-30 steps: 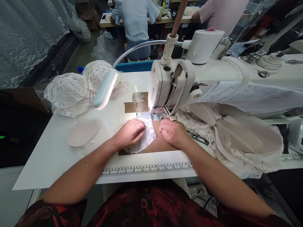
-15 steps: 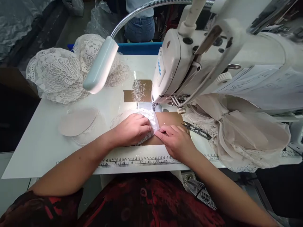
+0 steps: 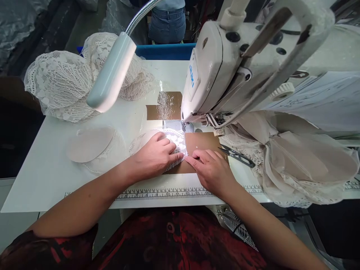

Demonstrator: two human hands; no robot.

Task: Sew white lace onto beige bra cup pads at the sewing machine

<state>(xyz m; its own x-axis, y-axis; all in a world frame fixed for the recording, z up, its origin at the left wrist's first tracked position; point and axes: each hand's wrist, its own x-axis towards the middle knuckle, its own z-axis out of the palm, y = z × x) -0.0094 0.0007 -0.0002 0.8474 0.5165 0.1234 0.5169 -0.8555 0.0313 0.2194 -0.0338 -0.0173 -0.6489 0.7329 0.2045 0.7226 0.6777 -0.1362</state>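
Note:
A curved white lace piece [image 3: 178,139] lies under the presser foot [image 3: 184,126] of a white sewing machine [image 3: 206,71]. My left hand [image 3: 153,156] rests on it, fingers curled and thumb stretched toward its right edge, pressing the fabric. At that edge, near the front corner, my right hand [image 3: 212,168] pinches the lace between thumb and bent forefinger. Both hands' fingertips nearly meet there. Beneath them is a brown taped patch [image 3: 201,141] on the table. Part of the lace is hidden by my left hand.
Thread snips [image 3: 237,155] lie right of my right hand, beside a heap of beige and lace pieces [image 3: 303,157]. A beige oval piece with lace [image 3: 91,144] lies at left, more lace [image 3: 64,80] behind. A lamp [image 3: 112,73] hangs over the table. A printed ruler [image 3: 165,194] runs along the front.
My left thumb has stretched out toward the right edge of the lace. The pale strip at that edge now shows less. My right hand has barely moved; the view has shifted slightly.

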